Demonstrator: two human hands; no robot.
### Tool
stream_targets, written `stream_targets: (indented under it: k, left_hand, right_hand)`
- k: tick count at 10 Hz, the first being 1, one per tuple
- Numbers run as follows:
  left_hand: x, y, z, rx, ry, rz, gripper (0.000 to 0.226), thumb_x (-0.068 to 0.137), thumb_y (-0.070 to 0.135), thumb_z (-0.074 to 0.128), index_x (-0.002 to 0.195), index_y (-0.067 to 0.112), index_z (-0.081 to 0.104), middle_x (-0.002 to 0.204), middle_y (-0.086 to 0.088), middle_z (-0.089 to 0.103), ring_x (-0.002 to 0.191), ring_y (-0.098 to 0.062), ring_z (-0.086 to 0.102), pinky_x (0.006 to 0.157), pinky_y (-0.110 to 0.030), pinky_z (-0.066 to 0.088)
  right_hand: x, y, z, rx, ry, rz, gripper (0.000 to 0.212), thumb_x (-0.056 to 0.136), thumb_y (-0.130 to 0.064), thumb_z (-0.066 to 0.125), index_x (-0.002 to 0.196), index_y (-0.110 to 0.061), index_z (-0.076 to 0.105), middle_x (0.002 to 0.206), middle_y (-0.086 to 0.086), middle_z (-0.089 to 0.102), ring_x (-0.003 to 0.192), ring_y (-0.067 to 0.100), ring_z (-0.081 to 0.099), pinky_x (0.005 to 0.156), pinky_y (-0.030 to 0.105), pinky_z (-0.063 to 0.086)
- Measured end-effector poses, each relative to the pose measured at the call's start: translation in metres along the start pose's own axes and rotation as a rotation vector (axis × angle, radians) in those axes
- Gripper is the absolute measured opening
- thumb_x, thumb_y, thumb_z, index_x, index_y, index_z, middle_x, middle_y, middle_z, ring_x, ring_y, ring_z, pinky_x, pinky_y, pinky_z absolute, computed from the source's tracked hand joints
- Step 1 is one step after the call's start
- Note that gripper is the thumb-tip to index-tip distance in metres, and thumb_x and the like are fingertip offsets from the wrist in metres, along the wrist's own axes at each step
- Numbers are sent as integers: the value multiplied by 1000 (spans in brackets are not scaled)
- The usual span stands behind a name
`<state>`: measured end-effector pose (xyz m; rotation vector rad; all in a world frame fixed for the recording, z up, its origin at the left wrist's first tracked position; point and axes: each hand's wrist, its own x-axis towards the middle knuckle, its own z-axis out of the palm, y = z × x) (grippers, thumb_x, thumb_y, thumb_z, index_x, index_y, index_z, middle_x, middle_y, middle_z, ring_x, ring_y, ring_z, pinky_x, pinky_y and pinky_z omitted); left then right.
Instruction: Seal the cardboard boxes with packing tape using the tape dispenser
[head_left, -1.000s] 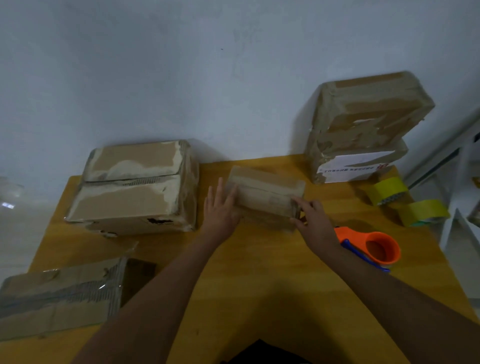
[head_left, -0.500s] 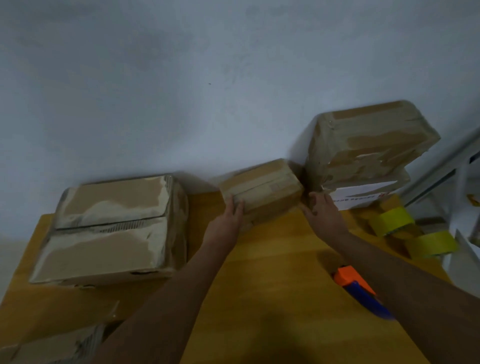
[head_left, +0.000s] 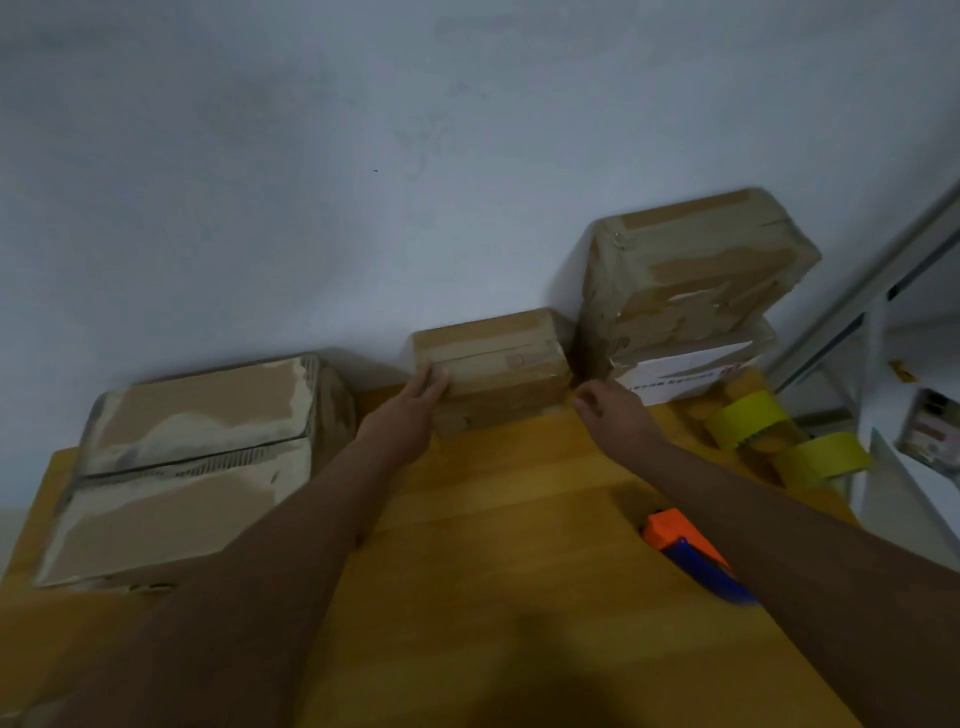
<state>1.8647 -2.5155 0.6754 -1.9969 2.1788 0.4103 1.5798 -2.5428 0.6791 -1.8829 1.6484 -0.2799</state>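
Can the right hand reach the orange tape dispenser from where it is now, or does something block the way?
Probably yes. The right hand rests empty beside the small box, and the tape dispenser lies on bare table just under that same forearm. Nothing stands between them; pulling the hand back should bring it there.

Both arms reach forward; the left hand (head_left: 415, 402) lies flat with straight fingers, the right hand (head_left: 610, 410) hovers loosely curled, holding nothing.
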Motion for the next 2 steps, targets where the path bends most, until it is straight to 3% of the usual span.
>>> stream_targets:
  k: [1, 2]
  left_hand:
    - [-2, 1, -4, -8, -40, 14, 83, 93, 7, 54, 156, 29, 5, 165, 1, -9, 139, -28, 39, 99, -40, 50]
    - [-1, 9, -21, 1, -15, 55, 79, 92, 8, 58, 155, 28, 14, 164, 3, -10, 139, -28, 39, 101, -42, 49]
  right_hand:
    - [-11, 2, -3, -14, -7, -34, 31, 102, -31, 42, 120, -11, 58, 117, 10, 58, 100, 22, 55, 84, 34, 46]
    - [-19, -3, -16, 35, 18, -86, 30, 102, -29, 43, 119, -10, 59, 114, 9, 60, 97, 22, 57, 82, 34, 47]
